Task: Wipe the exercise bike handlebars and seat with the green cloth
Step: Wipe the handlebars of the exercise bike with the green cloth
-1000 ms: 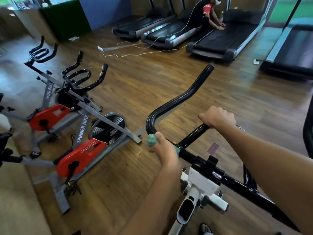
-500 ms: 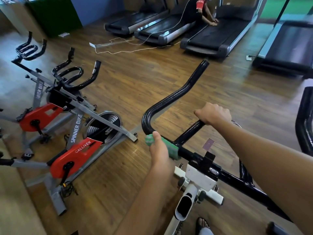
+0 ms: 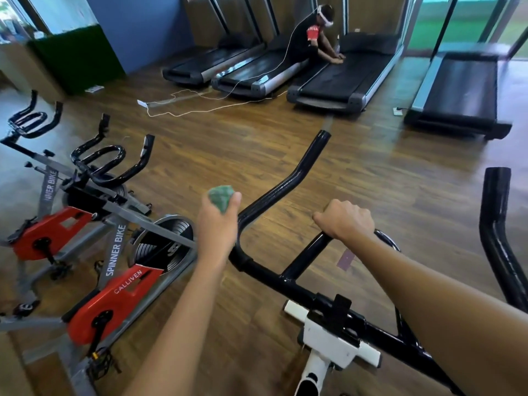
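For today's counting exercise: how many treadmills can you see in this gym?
4. Three treadmills lie side by side along the far wall: left, middle, and third, where a person sits. The fourth is at far right. More may be out of view.

Left hand (image 3: 218,224) grips green cloth (image 3: 221,196) beside handlebars (image 3: 285,184); right hand (image 3: 347,220) grips them.

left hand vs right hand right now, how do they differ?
The left hand grips the balled green cloth; the right hand holds no cloth. The left hand is raised beside the left horn of the handlebars, apparently off the bar; the right hand is wrapped round the centre bar. The left hand shows its thumb against the cloth; the right shows knuckles. Both are bare, with fingers curled.
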Action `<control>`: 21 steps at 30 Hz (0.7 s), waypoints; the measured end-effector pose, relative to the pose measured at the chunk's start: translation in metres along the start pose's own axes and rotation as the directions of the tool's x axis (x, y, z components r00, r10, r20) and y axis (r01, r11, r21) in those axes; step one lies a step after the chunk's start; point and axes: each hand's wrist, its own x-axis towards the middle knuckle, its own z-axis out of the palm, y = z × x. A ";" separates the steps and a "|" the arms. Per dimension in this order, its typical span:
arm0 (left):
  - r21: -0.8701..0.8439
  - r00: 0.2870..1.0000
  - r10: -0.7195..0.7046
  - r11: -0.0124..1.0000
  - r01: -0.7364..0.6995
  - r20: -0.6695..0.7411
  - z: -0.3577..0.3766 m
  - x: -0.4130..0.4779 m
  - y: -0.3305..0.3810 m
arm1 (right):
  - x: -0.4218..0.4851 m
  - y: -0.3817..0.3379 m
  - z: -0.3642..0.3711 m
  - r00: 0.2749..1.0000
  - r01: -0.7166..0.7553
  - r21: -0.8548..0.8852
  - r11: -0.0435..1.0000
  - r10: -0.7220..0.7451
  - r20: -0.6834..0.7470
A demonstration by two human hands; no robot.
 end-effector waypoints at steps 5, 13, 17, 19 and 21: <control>0.710 0.919 -0.022 0.643 -0.288 0.394 0.057 0.049 0.012 | -0.006 0.001 -0.002 1.000 -0.001 -0.015 1.000 0.001 0.006; 0.518 0.822 0.046 0.756 -0.400 0.568 0.129 0.092 0.050 | 0.001 -0.001 -0.001 0.999 0.010 -0.011 1.000 -0.011 -0.049; 0.230 0.818 0.131 0.924 -0.305 0.560 0.160 0.109 0.064 | 0.002 -0.001 0.002 0.997 0.025 0.002 1.000 -0.024 -0.074; 0.052 0.829 0.194 0.965 -0.258 0.525 0.173 0.113 0.079 | 0.002 0.001 0.002 0.996 0.038 -0.001 0.999 -0.038 -0.086; -0.084 0.840 0.226 0.974 -0.212 0.493 0.184 0.116 0.096 | 0.002 0.001 0.003 0.995 0.051 -0.011 0.999 -0.052 -0.088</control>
